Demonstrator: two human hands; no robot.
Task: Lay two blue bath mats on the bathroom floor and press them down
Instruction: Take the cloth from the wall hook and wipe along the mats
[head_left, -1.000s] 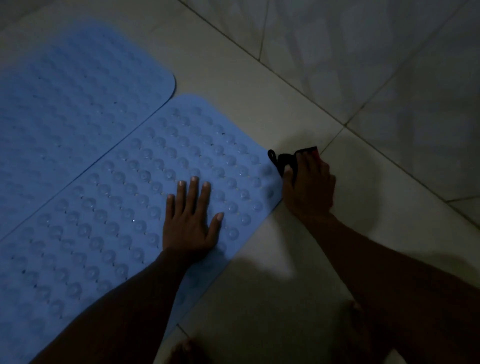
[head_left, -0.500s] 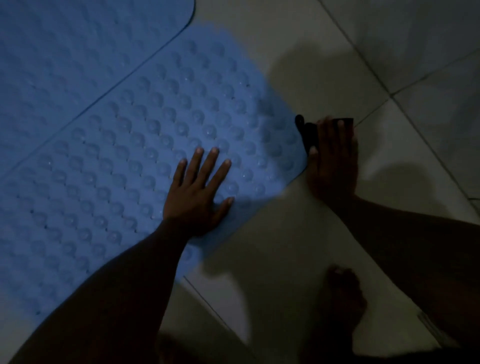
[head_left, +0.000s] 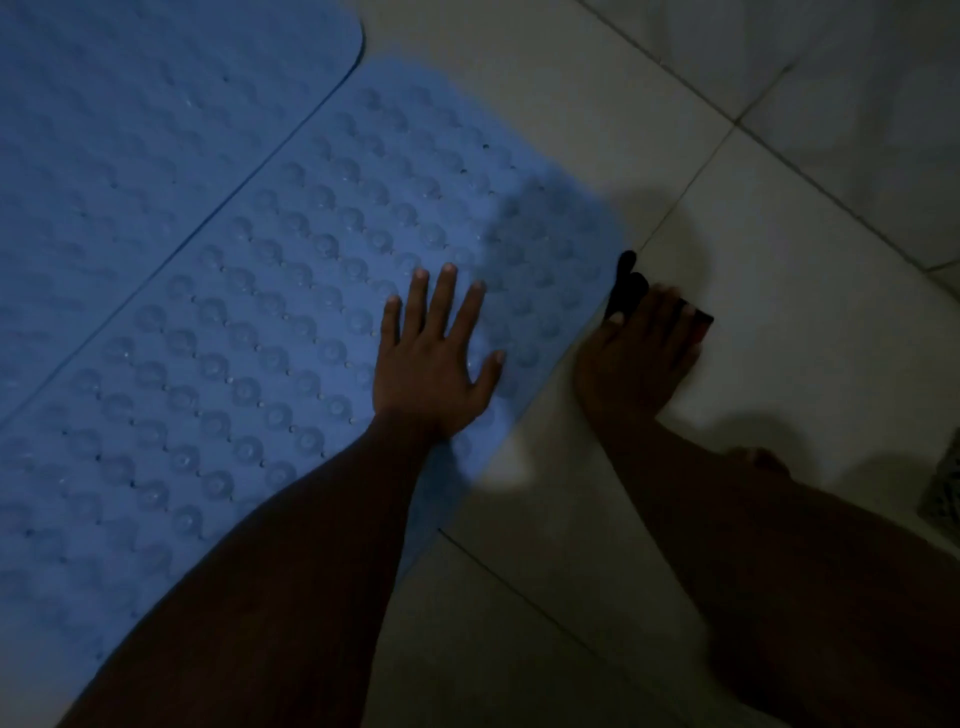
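Tiled floor (head_left: 779, 156) carries both mats. Far mat (head_left: 156, 130) lies flat, long edge touching near mat (head_left: 311, 312). Left hand (head_left: 434, 364) is on near mat's end, grip spread flat, pressing. Right hand (head_left: 639, 353) is just off near mat's corner, laid over small dark object (head_left: 626, 283); grip clutching or resting, cannot tell. Risk: pressing one end only likely leaves the rest loose, sliding on tile. Mesh thing (head_left: 943, 488) well right of near mat, maybe a basket, contents hidden.

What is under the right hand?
A small black object with a red edge lies on the floor under the right hand. The hand covers most of it, so its kind is unclear.
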